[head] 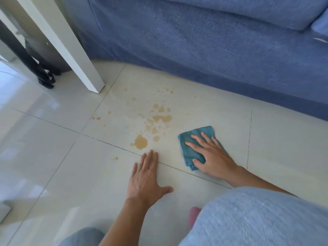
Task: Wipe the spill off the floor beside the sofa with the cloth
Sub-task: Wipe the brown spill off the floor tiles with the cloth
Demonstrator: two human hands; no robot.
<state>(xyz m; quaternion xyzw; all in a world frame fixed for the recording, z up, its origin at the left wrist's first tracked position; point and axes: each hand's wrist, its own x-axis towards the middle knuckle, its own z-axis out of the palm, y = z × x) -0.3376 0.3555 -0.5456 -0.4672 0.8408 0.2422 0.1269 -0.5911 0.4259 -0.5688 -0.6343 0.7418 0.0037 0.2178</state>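
Note:
A tan spill point(154, 121) of puddles and scattered drops lies on the pale floor tiles in front of the blue sofa point(213, 41). A folded teal cloth point(190, 144) rests flat on the floor just right of the spill. My right hand point(211, 155) presses down on the cloth with fingers spread and the thumb hooked over its near edge. My left hand point(146, 178) lies flat on the bare tile just below the largest puddle, fingers together, holding nothing.
A white table leg point(76, 55) stands on the floor at the upper left of the spill, with a black bag and straps point(42, 68) behind it. My knees in light blue fabric point(257, 219) fill the bottom right. Grout lines cross the glossy tiles.

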